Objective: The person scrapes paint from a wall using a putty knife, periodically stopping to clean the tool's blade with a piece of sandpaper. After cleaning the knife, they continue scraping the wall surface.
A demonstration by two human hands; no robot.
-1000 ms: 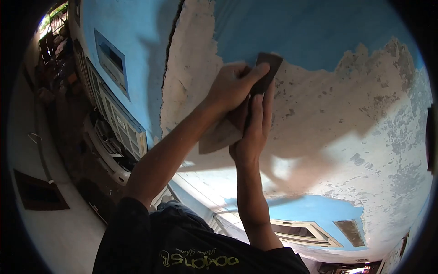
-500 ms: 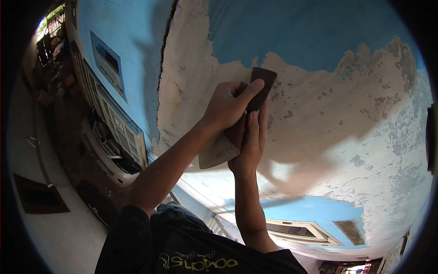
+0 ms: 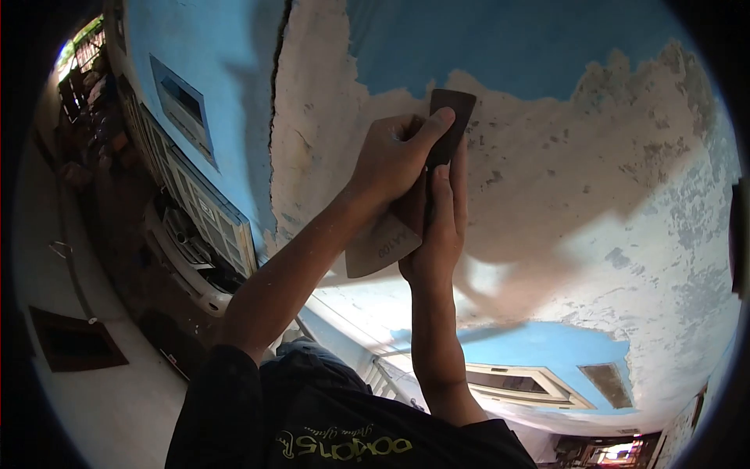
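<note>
Gripping the sandpaper (image 3: pixel 457 141) in both hands, the person holds it up before the peeling wall (image 3: pixel 539 172) in the head view. The left hand (image 3: pixel 393 160) is curled closed, its thumb pressed flat on the dark strip; the right hand (image 3: pixel 434 244) is closed round the lower part, fingers running up along the strip. Compared with half a second ago, hands and sandpaper sit higher in the picture, but the ragged edge of the blue paint (image 3: pixel 516 47) has shifted up too; the pale flap (image 3: pixel 383 248) is turned so that its "AA100" print reads more clearly. The strip's long axis slants steeply, upper end pointing up and slightly right toward the blue paint, while the flap points down and left. Most left fingers are hidden behind the hand, the folds between the palms are covered, and contact with the wall cannot be made out.
</note>
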